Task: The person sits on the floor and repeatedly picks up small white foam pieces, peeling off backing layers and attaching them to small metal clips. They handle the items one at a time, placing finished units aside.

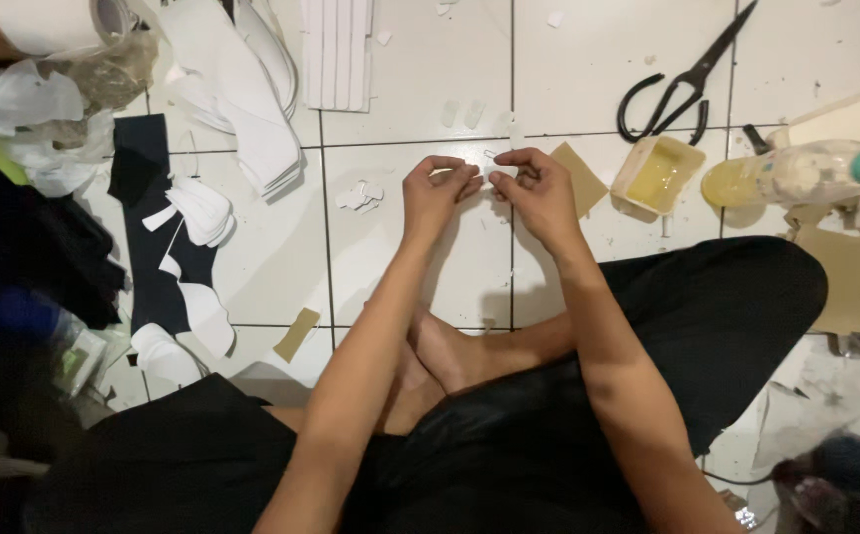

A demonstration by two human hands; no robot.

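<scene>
Left hand (437, 193) and right hand (539, 188) meet fingertip to fingertip over white tiled floor (420, 257), both pinching tiny pale piece (487, 168) between them, above crossed legs. Judgement: keep pinch light, work close to fingertips, keep piece above floor, clear of glue tray (659, 174). Hard to make out: piece's shape and material, too small, largely covered by fingers. Scissors (682, 84), bottle (806, 170) lie apart on right, bottle cap near frame edge.
</scene>
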